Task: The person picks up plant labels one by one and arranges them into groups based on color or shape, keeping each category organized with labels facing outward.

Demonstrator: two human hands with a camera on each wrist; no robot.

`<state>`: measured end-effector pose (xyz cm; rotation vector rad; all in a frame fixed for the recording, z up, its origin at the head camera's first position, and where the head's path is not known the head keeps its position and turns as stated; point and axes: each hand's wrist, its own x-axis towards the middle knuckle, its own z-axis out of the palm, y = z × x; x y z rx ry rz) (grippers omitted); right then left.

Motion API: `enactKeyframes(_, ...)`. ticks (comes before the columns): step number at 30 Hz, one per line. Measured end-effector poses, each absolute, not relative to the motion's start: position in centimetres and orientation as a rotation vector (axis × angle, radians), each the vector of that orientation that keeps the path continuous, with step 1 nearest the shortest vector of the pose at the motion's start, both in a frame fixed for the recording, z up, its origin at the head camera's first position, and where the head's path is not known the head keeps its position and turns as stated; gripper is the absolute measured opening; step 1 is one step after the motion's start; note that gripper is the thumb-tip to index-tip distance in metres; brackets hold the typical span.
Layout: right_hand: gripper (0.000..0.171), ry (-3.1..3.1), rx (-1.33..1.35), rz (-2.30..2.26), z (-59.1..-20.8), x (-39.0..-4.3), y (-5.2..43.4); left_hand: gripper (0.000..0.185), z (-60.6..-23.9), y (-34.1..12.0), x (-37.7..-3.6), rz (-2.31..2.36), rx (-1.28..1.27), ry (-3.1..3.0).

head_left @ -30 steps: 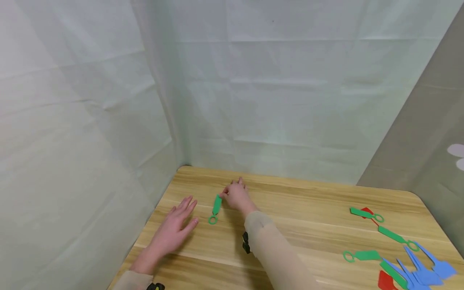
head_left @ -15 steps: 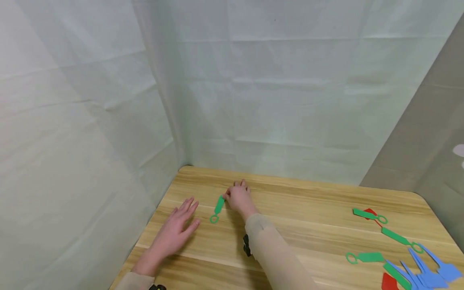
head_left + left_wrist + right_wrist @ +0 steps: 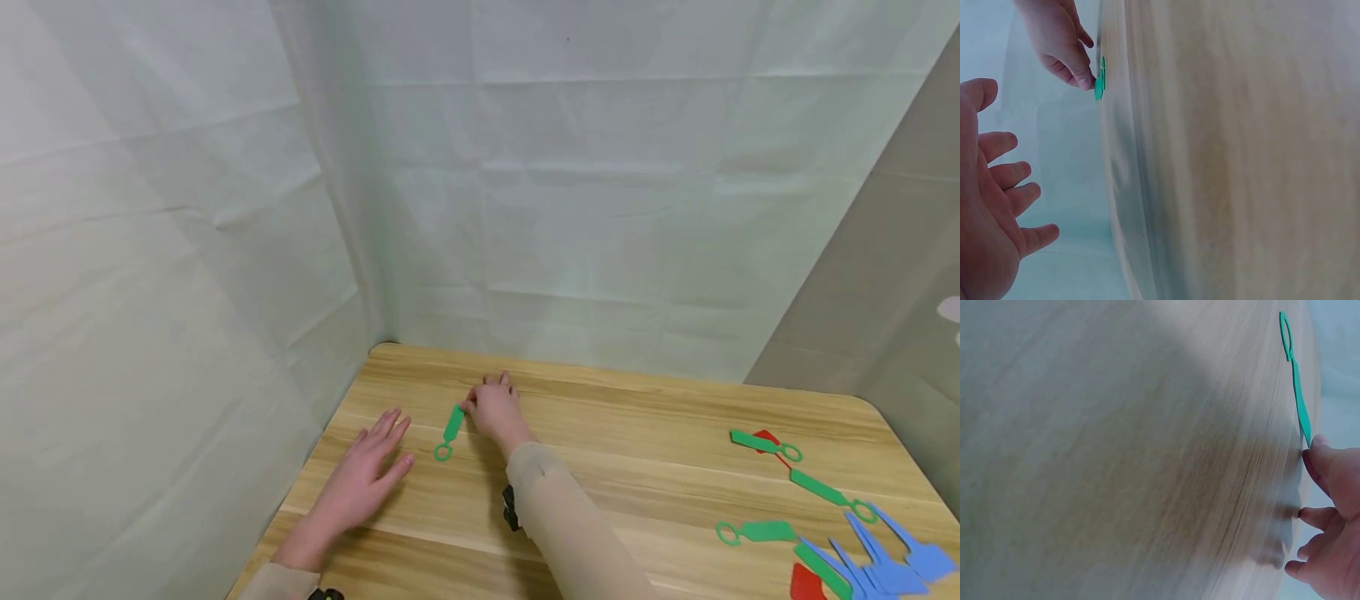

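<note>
A green plastic tag [image 3: 453,423] with a ring at one end lies on the wooden table at the far left, its ring toward the person. My right hand [image 3: 493,410] pinches the tag's far end between thumb and forefinger, the other fingers spread toward the table. In the right wrist view the green tag [image 3: 1299,400] runs up from those fingertips, close over the wood. My left hand [image 3: 366,473] is left of the tag, apart from it, with fingers extended and palm down. The left wrist view shows the left hand [image 3: 991,194] holding nothing.
More green tags [image 3: 817,487] lie at the right of the table [image 3: 622,450], with red pieces [image 3: 806,582] partly under them. Several blue T-shaped plant labels [image 3: 888,575] overlap at the front right corner. Pale cloth walls [image 3: 562,208] stand behind and left.
My right hand has shifted slightly right, swinging the tag's far end a little that way. The left hand stays in its pose. The head view has moved slightly.
</note>
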<state>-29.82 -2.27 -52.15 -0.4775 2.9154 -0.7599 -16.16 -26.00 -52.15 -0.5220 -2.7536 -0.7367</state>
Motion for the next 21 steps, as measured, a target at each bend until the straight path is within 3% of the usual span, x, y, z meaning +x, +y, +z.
enactKeyframes(21,0.024,2.922,-0.554,-0.891,-52.4,-29.6,0.8,0.053,-52.1,-24.7,-18.3,-0.688,-0.668,-2.736)
